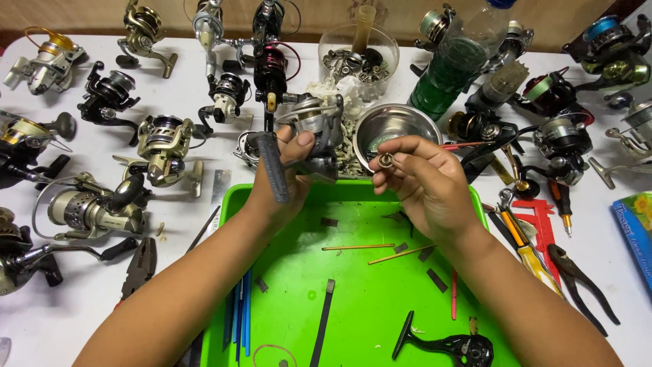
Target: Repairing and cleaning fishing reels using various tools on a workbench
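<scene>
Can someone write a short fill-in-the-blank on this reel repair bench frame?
1. The left hand holds a grey spinning ____ body above the tray.
2. The right hand pinches a small round ____-coloured metal part.
3. Both hands work over a ____ plastic tray.
4. A black reel handle lies at the tray's ____ edge.

Missing words: reel; brass; green; near

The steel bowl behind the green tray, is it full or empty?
Nearly empty. The steel bowl shows mostly bare shiny bottom, with only something small and greenish inside; the right hand hides its lower rim.
</scene>
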